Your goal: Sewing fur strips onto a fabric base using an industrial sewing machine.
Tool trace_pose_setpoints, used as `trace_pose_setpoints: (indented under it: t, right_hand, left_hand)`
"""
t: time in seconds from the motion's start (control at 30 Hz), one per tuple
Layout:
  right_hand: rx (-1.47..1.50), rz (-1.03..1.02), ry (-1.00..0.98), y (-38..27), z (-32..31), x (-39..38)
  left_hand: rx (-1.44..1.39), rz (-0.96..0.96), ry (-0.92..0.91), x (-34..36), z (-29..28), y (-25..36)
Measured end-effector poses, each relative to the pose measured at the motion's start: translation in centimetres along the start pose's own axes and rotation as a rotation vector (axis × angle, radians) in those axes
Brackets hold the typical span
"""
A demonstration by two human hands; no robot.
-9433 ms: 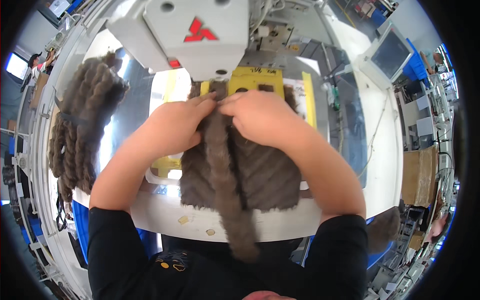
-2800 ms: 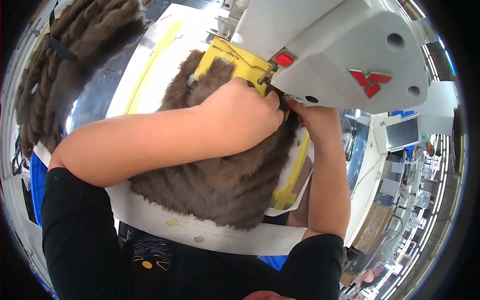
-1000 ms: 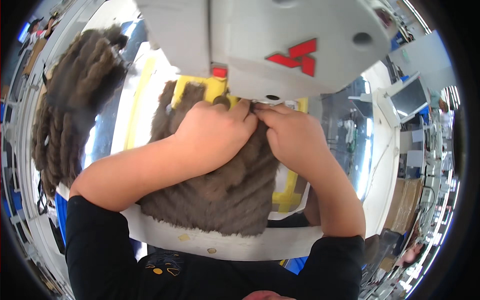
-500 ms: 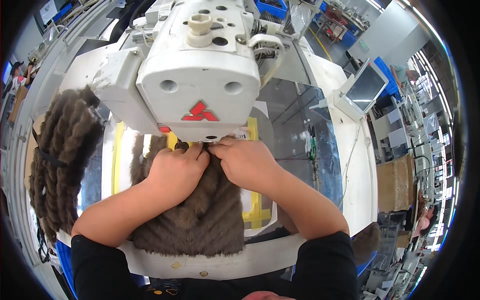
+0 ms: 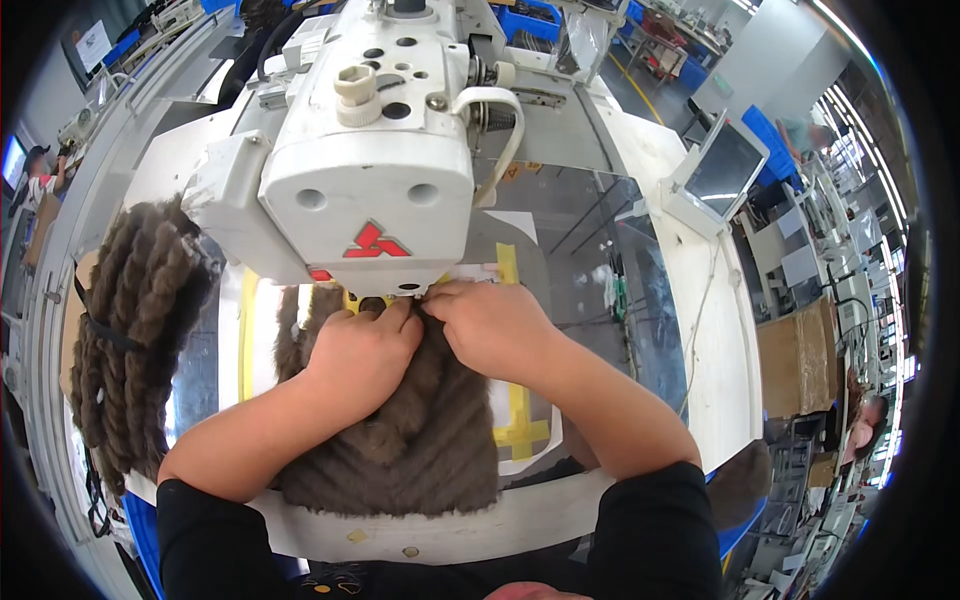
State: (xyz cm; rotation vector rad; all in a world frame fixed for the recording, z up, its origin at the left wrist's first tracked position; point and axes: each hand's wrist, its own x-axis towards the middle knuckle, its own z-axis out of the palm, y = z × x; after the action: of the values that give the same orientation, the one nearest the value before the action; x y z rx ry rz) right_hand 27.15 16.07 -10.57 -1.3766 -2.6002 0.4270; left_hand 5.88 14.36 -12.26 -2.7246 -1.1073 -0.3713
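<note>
A brown-grey fur piece (image 5: 415,455) with slanting ribs lies under the head of a white sewing machine (image 5: 365,215). At its far end, just below the machine head, both my hands hold it. My left hand (image 5: 365,355) is closed, its fingers curled into the fur on the left. On the right, my right hand (image 5: 490,320) pinches the fur with thumb and fingers together. The fingertips of the two hands almost meet. What lies between them, and the needle area, is mostly hidden by the fingers and the machine.
A bundle of fur strips (image 5: 140,330) tied with a black band lies at the left. Yellow tape (image 5: 520,435) marks the plate beneath the work. A small screen (image 5: 722,170) stands at the right of the table. Other people are farther off on both sides.
The view has shifted slightly, so the machine head appears farther left and lower. Both hands keep their hold on the fur piece, with only small finger movements.
</note>
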Motion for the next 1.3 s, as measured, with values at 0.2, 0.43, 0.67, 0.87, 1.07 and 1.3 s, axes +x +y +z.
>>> trace_pose_setpoints:
  t: [0.2,0.43,0.67,0.87,1.07,1.3]
  right_hand:
    - [0.018,0.023,-0.043,-0.2,-0.4,0.2]
    - [0.050,0.009,-0.012,-0.1,-0.4,0.4]
    - [0.054,0.013,0.011,-0.2,-0.6,0.0]
    - [0.043,0.013,0.009,0.0,0.0,0.3]
    - [0.002,0.030,0.006,1.3,0.5,0.7]
    - [0.011,0.044,-0.034,1.6,0.1,1.0]
  left_hand:
    - [-0.012,0.014,0.000,-0.2,-0.1,-0.4]
    - [-0.048,0.120,0.028,-1.0,-1.2,-1.2]
    - [-0.094,0.120,-0.002,-1.5,-1.8,-0.7]
    - [-0.136,0.113,-0.025,-1.6,-1.6,-0.6]
    - [-0.157,0.073,-0.075,-0.4,-0.6,-0.7]
    - [-0.193,-0.020,-0.149,-0.1,-1.0,-0.1]
